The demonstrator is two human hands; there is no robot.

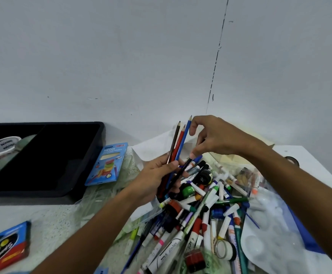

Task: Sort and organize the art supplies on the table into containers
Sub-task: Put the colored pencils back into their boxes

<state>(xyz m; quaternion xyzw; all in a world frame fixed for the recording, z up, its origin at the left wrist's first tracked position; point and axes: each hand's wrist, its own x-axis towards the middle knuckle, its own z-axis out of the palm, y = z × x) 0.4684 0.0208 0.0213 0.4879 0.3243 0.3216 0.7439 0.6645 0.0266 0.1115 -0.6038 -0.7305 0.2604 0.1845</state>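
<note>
L hand (157,175) sits just above the far-left edge of the pile of art supplies (204,210), fingers and thumb curled round a bunch of pencils (178,143): brown, red and blue, tips pointing up and away toward the wall. R hand (210,139) is right beside the bunch, over the far edge of the pile; thumb and fingers pinch a black pencil (181,172) near its top end. That pencil slants down-left across L hand's fingers, lower end lost among the others.

Pile = markers, paint tubes, pens, small bottles, all jumbled, on the tabletop (58,216) w/ plastic sheeting under it. A green-capped bottle (187,191) lies just below L hand. A roll of tape (225,249) lies at the near edge of the pile, a small red block (195,259) just left of it. A white paint palette (275,240) is right of the pile, touching it, partly on sth blue.

Left of the pile: a blue box marked NEON (107,165), flat on the tabletop. Further left, touching that box, a black divided tray (94,155); its left compartment holds white tubs (2,146), right compartment looks dark, contents can't tell. Well left of the pile at the near edge, a red-and-blue box (5,248), partly cut off.
</note>
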